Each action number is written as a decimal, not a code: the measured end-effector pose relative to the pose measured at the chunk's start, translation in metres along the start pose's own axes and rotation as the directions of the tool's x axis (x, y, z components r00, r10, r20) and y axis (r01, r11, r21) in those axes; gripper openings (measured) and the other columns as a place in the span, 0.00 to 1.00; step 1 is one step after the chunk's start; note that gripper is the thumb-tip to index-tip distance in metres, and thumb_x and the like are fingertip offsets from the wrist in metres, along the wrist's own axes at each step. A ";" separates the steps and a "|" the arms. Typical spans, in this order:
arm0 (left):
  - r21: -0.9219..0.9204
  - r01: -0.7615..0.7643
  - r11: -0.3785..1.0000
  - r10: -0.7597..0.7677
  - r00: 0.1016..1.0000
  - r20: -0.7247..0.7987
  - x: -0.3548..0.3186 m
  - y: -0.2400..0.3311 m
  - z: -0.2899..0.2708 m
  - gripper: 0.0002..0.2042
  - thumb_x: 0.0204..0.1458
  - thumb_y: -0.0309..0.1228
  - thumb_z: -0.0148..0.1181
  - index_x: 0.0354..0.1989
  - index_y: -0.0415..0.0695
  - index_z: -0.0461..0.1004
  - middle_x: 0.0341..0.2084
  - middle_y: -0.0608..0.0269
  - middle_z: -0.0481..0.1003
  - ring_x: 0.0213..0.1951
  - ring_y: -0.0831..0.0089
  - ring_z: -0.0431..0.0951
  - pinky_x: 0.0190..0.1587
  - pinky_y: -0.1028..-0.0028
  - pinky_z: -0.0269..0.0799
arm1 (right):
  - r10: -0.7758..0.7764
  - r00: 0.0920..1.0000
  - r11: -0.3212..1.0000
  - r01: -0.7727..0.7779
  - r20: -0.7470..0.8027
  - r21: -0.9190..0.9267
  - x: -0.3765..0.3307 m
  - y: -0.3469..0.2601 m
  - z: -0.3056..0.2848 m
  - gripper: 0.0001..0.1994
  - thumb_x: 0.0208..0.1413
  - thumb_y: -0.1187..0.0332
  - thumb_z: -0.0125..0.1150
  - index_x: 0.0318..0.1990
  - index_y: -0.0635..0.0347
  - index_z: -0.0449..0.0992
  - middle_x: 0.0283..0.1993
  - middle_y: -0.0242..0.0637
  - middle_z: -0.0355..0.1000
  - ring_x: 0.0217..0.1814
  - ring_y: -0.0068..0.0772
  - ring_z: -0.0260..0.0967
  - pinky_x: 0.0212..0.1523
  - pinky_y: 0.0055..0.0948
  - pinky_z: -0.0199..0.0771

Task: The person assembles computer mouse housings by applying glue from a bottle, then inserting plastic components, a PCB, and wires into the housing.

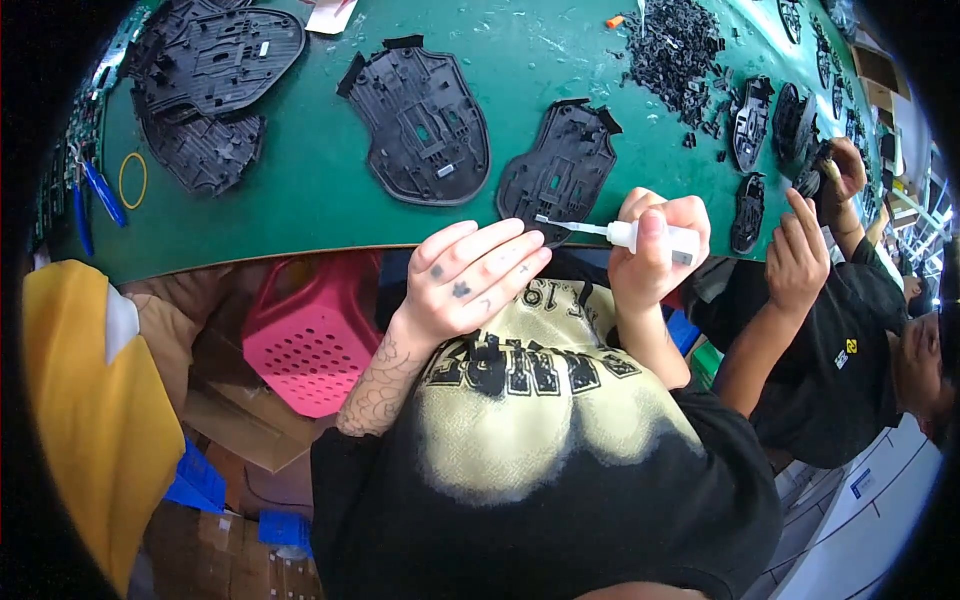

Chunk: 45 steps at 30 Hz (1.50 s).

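While my right hand point(642, 272) has its fingers pinching a small white bottle point(684, 245), the thin nozzle point(585, 228) points left, with its tip over the lower end of a black plastic shell point(575, 150) near the close edge of the green desk point(310, 210). Can't tell from my end if the tip actually touches. My left hand point(465, 278) is right at that same end, fingers straight and close together, back of the hand up. The thumb's hidden, so I honestly can't tell if those fingers are gripping the shell's edge or just resting there.

Just left of it I've got a second, bigger-looking black shell point(425, 125), then a stack of black shells point(220, 60) further over, with blue-handled pliers point(103, 190) and a yellow rubber band point(133, 180) nearby. Up right there's a messy pile of little black parts point(675, 50), and a co-worker's hand point(800, 260) at the desk's edge.
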<state>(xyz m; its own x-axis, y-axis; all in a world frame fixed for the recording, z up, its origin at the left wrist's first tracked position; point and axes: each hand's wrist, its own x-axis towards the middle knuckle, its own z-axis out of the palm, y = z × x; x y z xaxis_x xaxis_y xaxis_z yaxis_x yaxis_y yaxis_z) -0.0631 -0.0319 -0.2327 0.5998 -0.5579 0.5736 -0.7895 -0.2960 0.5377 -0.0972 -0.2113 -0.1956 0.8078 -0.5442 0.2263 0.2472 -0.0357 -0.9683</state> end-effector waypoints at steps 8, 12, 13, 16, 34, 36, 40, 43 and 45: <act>0.015 -0.019 1.000 0.019 1.000 -0.017 0.001 0.002 0.002 0.08 0.43 0.29 0.60 0.34 0.52 0.80 0.39 0.74 0.77 0.44 0.78 0.74 0.47 0.75 0.64 | -0.007 1.000 0.999 0.007 -0.014 0.036 -0.001 0.000 -0.003 0.11 0.48 0.76 0.62 0.23 0.60 0.63 0.16 0.30 0.61 0.16 0.19 0.53 0.20 0.23 0.53; 0.012 -0.017 1.000 0.017 1.000 -0.015 0.002 0.002 0.002 0.08 0.43 0.29 0.60 0.34 0.52 0.80 0.38 0.74 0.77 0.44 0.78 0.74 0.47 0.74 0.63 | -0.006 0.999 1.000 0.006 -0.038 0.020 0.000 0.000 -0.003 0.11 0.47 0.76 0.63 0.23 0.61 0.64 0.16 0.30 0.61 0.16 0.20 0.53 0.20 0.22 0.54; 0.013 -0.018 1.000 0.018 1.000 -0.013 0.001 0.002 0.003 0.08 0.43 0.28 0.60 0.34 0.52 0.80 0.38 0.73 0.78 0.44 0.78 0.74 0.47 0.74 0.64 | -0.014 1.000 1.000 0.014 -0.023 -0.018 0.001 -0.001 -0.002 0.13 0.48 0.71 0.62 0.22 0.60 0.61 0.15 0.30 0.59 0.15 0.20 0.51 0.19 0.23 0.50; 0.016 -0.021 1.000 0.021 1.000 -0.009 0.001 0.002 0.005 0.09 0.44 0.28 0.60 0.34 0.52 0.80 0.38 0.73 0.78 0.45 0.78 0.74 0.47 0.75 0.63 | -0.027 1.000 1.000 0.027 -0.012 0.004 0.002 0.002 -0.005 0.14 0.48 0.70 0.63 0.22 0.60 0.61 0.15 0.30 0.59 0.15 0.20 0.51 0.19 0.23 0.50; 0.012 -0.012 1.000 0.013 1.000 -0.011 0.000 0.001 0.008 0.08 0.44 0.29 0.61 0.34 0.53 0.80 0.37 0.76 0.78 0.44 0.79 0.74 0.51 0.74 0.60 | -0.068 0.997 0.996 0.066 -0.021 -0.062 0.003 0.007 -0.003 0.15 0.52 0.64 0.61 0.24 0.61 0.61 0.16 0.33 0.60 0.14 0.20 0.49 0.17 0.22 0.47; 0.010 -0.013 1.000 0.013 1.000 -0.016 0.001 0.001 0.008 0.08 0.44 0.28 0.61 0.34 0.53 0.80 0.38 0.75 0.78 0.44 0.79 0.74 0.51 0.74 0.60 | -0.081 0.996 0.994 0.078 -0.041 -0.073 0.005 0.009 -0.004 0.15 0.52 0.64 0.61 0.24 0.60 0.61 0.16 0.32 0.60 0.14 0.20 0.49 0.17 0.22 0.47; 0.019 -0.036 0.999 0.037 0.997 -0.069 -0.010 -0.003 0.002 0.09 0.44 0.27 0.60 0.35 0.53 0.79 0.38 0.73 0.77 0.45 0.75 0.73 0.56 0.70 0.58 | 0.036 0.994 0.984 -0.018 -0.103 0.175 0.013 0.001 -0.006 0.11 0.51 0.70 0.60 0.25 0.61 0.63 0.18 0.32 0.61 0.17 0.21 0.55 0.22 0.23 0.58; 0.090 0.084 0.992 -0.064 0.977 -0.205 -0.020 -0.002 -0.002 0.11 0.46 0.26 0.55 0.37 0.53 0.77 0.40 0.71 0.75 0.48 0.69 0.70 0.60 0.63 0.54 | 0.031 0.997 0.979 -0.014 -0.078 0.203 0.029 -0.002 0.017 0.10 0.49 0.72 0.60 0.24 0.60 0.63 0.19 0.31 0.63 0.17 0.19 0.55 0.21 0.21 0.59; 0.190 0.170 0.967 -0.129 0.968 -0.214 -0.021 -0.006 -0.001 0.12 0.45 0.25 0.55 0.39 0.52 0.77 0.42 0.69 0.74 0.49 0.67 0.69 0.60 0.63 0.53 | -0.005 1.000 1.000 0.005 0.002 0.016 0.032 0.005 0.029 0.10 0.45 0.73 0.64 0.23 0.60 0.66 0.22 0.31 0.66 0.20 0.17 0.59 0.23 0.20 0.62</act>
<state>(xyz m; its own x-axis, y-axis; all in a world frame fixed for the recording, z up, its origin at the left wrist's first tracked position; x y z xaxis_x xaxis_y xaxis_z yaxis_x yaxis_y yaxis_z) -0.0705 -0.0174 -0.2473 0.7102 -0.3364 0.6184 -0.6859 -0.5284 0.5003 -0.0543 -0.2050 -0.1900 0.8075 -0.5425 0.2318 0.2599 -0.0256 -0.9653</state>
